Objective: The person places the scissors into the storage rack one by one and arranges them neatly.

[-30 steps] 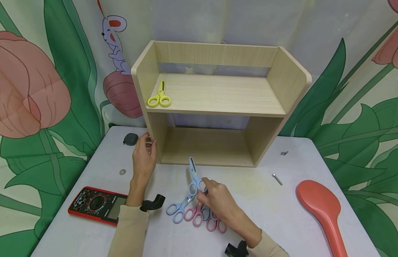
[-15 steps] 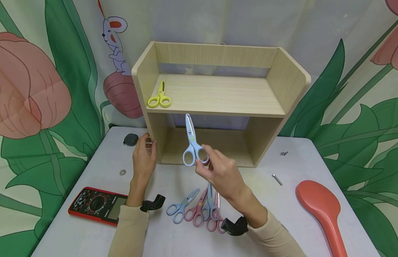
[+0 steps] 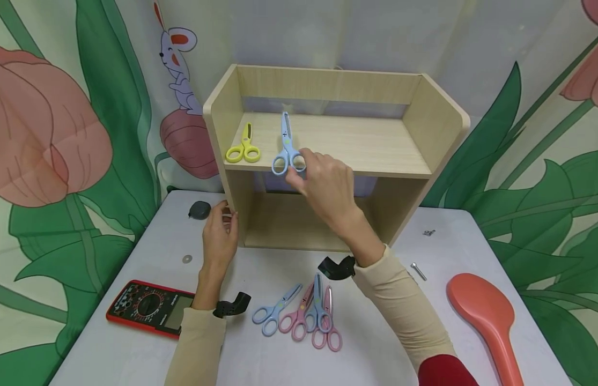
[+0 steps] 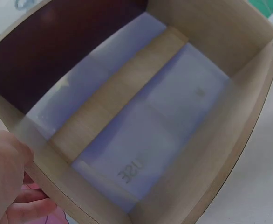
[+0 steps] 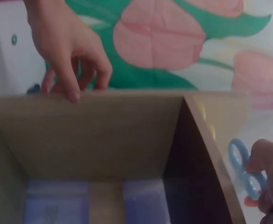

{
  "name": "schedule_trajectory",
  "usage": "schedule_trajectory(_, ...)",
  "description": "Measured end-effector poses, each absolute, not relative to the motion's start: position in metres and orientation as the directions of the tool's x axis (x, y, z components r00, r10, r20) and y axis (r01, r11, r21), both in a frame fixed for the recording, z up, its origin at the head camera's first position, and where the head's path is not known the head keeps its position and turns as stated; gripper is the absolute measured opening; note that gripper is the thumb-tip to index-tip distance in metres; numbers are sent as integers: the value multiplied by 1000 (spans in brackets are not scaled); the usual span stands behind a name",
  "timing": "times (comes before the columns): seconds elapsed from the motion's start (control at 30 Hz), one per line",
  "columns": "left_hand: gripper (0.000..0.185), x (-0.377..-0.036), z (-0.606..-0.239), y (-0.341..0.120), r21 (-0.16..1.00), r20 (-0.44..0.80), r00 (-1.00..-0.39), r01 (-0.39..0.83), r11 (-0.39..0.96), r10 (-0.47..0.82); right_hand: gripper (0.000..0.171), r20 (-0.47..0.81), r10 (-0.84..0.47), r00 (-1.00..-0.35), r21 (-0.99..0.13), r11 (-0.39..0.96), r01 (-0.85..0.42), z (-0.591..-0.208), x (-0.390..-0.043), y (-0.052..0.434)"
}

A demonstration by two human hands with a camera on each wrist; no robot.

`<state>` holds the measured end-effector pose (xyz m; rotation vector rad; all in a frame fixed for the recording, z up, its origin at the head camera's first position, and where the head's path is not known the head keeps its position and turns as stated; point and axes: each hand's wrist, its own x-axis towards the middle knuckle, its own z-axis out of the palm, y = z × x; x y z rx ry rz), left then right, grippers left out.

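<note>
Light blue scissors (image 3: 286, 147) with a small green dot at the pivot, and yellow scissors (image 3: 244, 148), show against a pale, wood-grained shelf unit (image 3: 438, 139). On the white tabletop (image 3: 376, 343) lie light blue and pink scissors (image 3: 303, 313), a red-cased black multimeter (image 3: 146, 307), a dark grey tape measure (image 3: 199, 209) and a coral-red spoon-shaped piece (image 3: 487, 316). Sleeves are cream (image 3: 400, 300). The backdrop (image 3: 52, 139) is printed with pink tulips, green leaves and a pale lilac mouse with red ears.
</note>
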<state>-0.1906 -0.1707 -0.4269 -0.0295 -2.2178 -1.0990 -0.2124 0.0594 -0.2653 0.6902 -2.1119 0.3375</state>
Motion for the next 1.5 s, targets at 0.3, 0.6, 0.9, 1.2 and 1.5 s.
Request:
schedule_trajectory(0.3, 36, -192, -429, -172, 701, 568, -783, 298, 648, -254, 24, 617, -371, -694, -124, 824, -552, -247, -242, 47)
schedule_trajectory(0.6, 36, -193, -428, -171, 695, 569, -784, 297, 655, -248, 28, 539, -386, -749, -198, 806, -558, -244, -251, 44)
schedule_trajectory(0.9, 37, -192, -427, -171, 687, 577, -780, 303, 660, -243, 35, 523, -396, -755, -256, 772, -582, -242, -247, 48)
schedule_trajectory(1.2, 36, -191, -428, -172, 691, 576, -782, 310, 653, -237, 49, 699, -281, -658, -328, 691, -644, -260, -219, 57)
schedule_trajectory(1.5, 36, -192, -428, -172, 697, 565, -788, 298, 652, -244, 60, 752, -310, -582, -297, 628, -719, -296, -182, 64)
